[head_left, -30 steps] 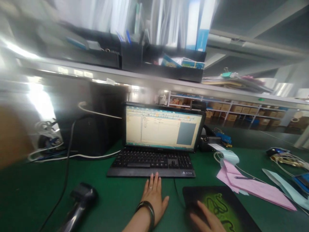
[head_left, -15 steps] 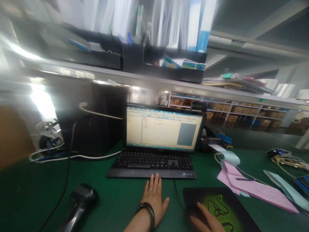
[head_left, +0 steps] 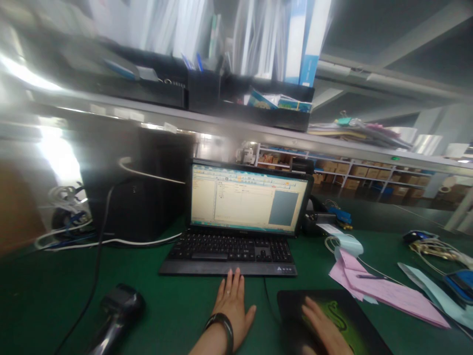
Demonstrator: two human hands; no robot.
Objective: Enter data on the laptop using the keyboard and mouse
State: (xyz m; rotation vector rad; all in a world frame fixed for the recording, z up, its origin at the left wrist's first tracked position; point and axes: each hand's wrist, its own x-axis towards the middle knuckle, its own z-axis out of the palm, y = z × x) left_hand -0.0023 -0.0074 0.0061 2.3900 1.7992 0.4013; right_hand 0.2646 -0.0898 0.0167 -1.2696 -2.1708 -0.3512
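Observation:
My left hand (head_left: 232, 308) lies flat and open on the green table mat, fingertips just short of the front edge of the black keyboard (head_left: 229, 252). It wears a dark wristband and a ring. My right hand (head_left: 325, 328) rests on the black and green mouse pad (head_left: 354, 320), its fingers draped together over a dark mouse that is mostly hidden under it. Behind the keyboard stands a lit monitor (head_left: 247, 199) showing a program window.
A black handheld scanner (head_left: 116, 313) lies at the front left, its cable running back to a black computer tower (head_left: 136, 187). Pink papers (head_left: 384, 291) with a pen, pale blue label strips and cables lie at the right. An overhead shelf holds binders.
My right hand has slid forward on the mouse pad. The left hand has stayed where it was. The view has shifted slightly.

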